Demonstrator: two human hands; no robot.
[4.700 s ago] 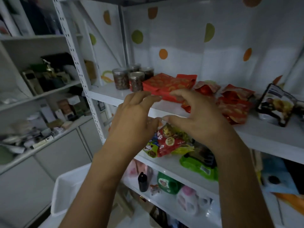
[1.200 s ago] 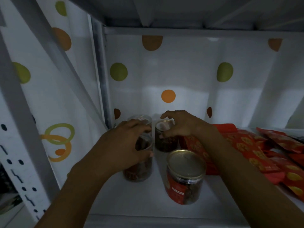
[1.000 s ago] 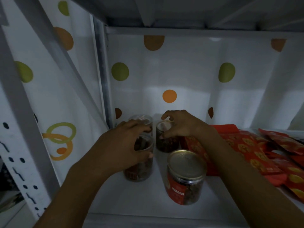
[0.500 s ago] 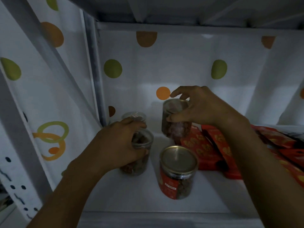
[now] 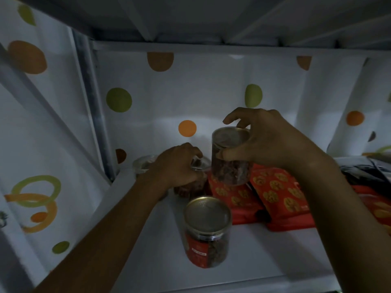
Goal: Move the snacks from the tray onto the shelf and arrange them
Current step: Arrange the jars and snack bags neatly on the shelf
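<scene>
My right hand (image 5: pixel 268 142) grips a clear snack jar (image 5: pixel 229 163) by its upper part and holds it lifted above the red snack packets (image 5: pixel 275 193). Resting on the white shelf (image 5: pixel 152 256) is a second jar (image 5: pixel 194 185), with my left hand (image 5: pixel 175 166) closed over its top. A third jar (image 5: pixel 143 166) stands behind it in the back left corner, partly hidden by my left hand. A fourth jar (image 5: pixel 207 231) with a gold lid and red label stands nearest to me.
Red packets lie flat along the shelf's right side. The shelf above (image 5: pixel 211 17) hangs low overhead. A dotted white sheet (image 5: pixel 211 98) lines the back and left side, with a slanted brace (image 5: pixel 42 115) on the left.
My right hand has raised its jar off the shelf and brought it up and rightward over the red packets. My left hand has slid its jar further back on the shelf.
</scene>
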